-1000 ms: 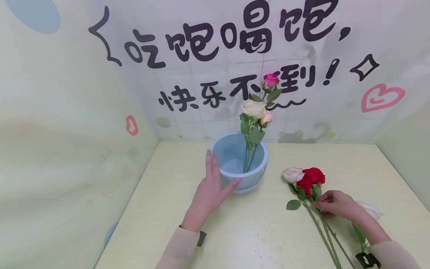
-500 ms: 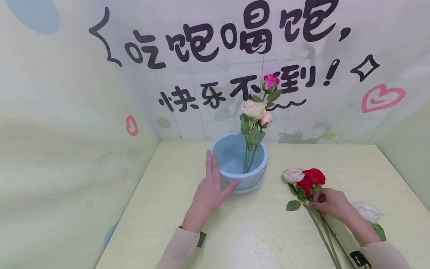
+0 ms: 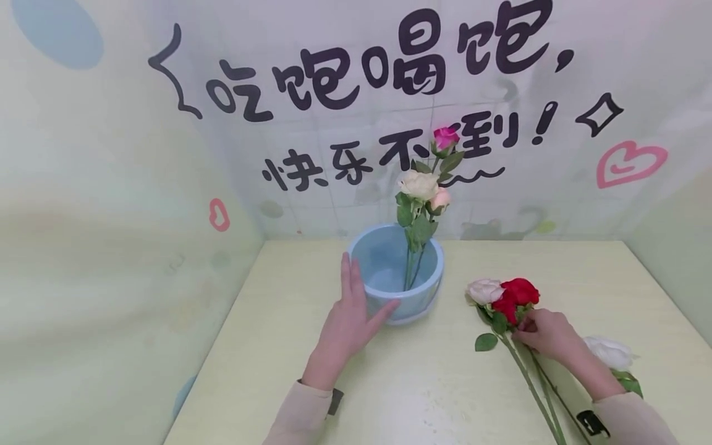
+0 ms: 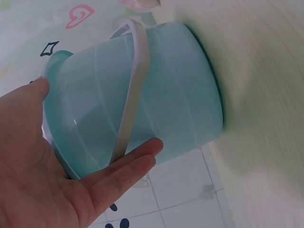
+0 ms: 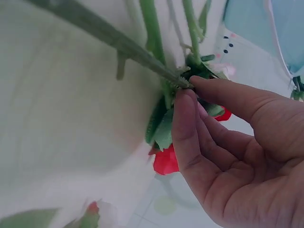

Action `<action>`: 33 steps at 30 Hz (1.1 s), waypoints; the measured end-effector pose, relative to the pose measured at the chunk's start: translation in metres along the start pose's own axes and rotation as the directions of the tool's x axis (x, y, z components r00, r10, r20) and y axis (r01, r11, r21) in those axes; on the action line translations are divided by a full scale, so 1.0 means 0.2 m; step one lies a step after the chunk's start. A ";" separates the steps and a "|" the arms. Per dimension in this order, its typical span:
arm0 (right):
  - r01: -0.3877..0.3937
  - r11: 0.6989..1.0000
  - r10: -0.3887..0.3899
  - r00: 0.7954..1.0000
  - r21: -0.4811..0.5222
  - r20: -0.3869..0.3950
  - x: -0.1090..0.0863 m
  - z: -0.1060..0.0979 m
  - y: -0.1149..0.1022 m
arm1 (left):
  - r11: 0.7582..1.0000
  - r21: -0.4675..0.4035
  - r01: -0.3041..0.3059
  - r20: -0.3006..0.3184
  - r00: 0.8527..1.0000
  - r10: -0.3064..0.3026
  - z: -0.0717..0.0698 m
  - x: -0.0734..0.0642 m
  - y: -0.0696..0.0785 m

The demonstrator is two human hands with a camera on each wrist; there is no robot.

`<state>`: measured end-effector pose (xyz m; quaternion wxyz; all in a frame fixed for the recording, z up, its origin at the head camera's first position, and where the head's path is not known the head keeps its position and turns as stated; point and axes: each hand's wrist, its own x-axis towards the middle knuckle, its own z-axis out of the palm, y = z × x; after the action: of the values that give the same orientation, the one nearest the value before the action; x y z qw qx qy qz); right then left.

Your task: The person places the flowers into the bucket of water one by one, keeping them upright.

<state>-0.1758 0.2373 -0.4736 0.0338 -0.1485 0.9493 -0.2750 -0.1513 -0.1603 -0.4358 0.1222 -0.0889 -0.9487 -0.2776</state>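
Observation:
A light-blue bucket [image 3: 389,306] with a pale handle [image 4: 137,85] stands near the back of the table. Out of its right side rise a cream rose [image 3: 419,185], a pink rose [image 3: 446,138] and a paler pink bloom [image 3: 440,199]. My left hand [image 3: 347,324] rests against the bucket's left and front, fingers straight along the wall, thumb at the rim. To the right, red roses [image 3: 520,292] and a pale rose [image 3: 486,290] lie together. Just under the red blooms, my right hand [image 3: 550,335] pinches a green rose stem [image 5: 142,57] between thumb and forefinger.
A white rose [image 3: 609,352] lies on the table [image 3: 278,309] beyond my right forearm, partly hidden by it. Behind stands a printed back wall [image 3: 311,210] with dark lettering, and side walls flank the table.
My right hand has shifted slightly left and closed its fingertips on the stem, its forearm uncovering more of the white rose. The head view has tilted up a little; my left hand stays at the bucket.

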 end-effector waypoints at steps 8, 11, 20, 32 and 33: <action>0.027 0.999 -0.027 1.000 0.047 -0.003 0.01 -0.09 -0.04 | 1.000 0.012 0.013 -0.008 1.000 -0.013 0.01 -0.01 0.00; 0.020 0.996 -0.020 1.000 0.086 0.005 0.01 -0.12 -0.07 | 1.000 0.012 0.019 -0.009 1.000 -0.019 0.01 -0.02 -0.01; -0.017 0.982 0.027 0.998 0.188 -0.050 0.05 -0.24 -0.14 | 1.000 -0.004 -0.006 -0.018 1.000 0.006 0.03 -0.01 0.00; -0.031 0.887 0.074 0.994 0.460 -0.075 0.15 -0.38 -0.29 | 1.000 0.011 -0.023 -0.035 0.999 0.024 0.02 0.00 0.00; -0.033 0.882 0.077 0.994 0.470 -0.075 0.16 -0.39 -0.30 | 1.000 0.010 -0.022 -0.035 0.999 0.023 0.02 0.00 0.00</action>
<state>-0.2018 0.2204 -0.3753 0.0331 -0.0962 0.8594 -0.5011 -0.1516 -0.1576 -0.4391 0.1423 -0.0940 -0.9468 -0.2730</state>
